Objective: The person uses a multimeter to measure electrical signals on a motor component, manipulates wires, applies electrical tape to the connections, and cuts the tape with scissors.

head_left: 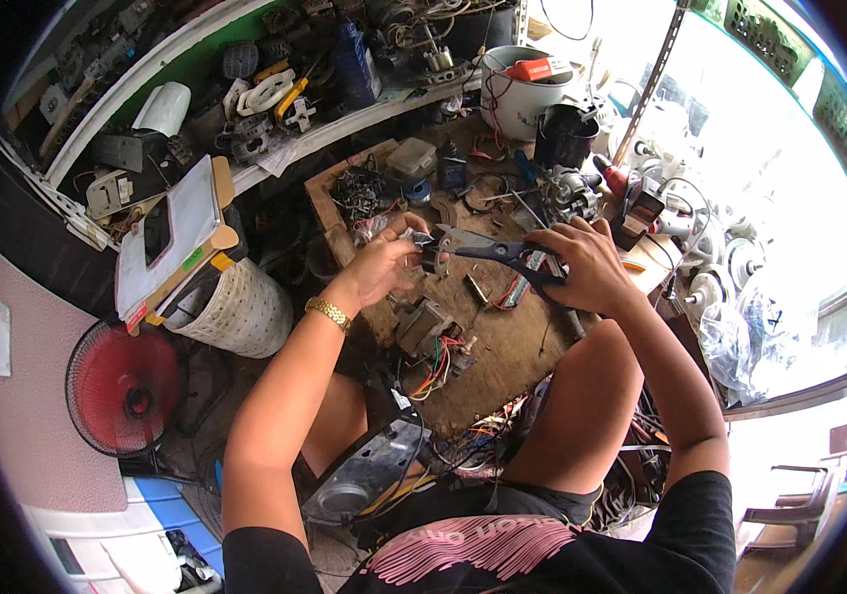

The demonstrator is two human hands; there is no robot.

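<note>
Head view. Left hand (382, 265), gold-coloured link bracelet (329, 314) at the wrist: fingers closed around a small dark metal part (431, 259), held above the brown wooden counter (503, 346). Right hand (582, 265): fingers wrapped round the dark blue handles of pliers (488, 247), grey metal jaws touching the part. Near, below the hands: boxy motor block with red, yellow and green wires (427, 335). Far: white plastic bucket (520, 99). Left, on the floor: red round fan with wire grille (125, 386).

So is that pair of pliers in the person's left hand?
No, the right hand holds the dark-handled pliers, while the left hand pinches a small part.
</note>
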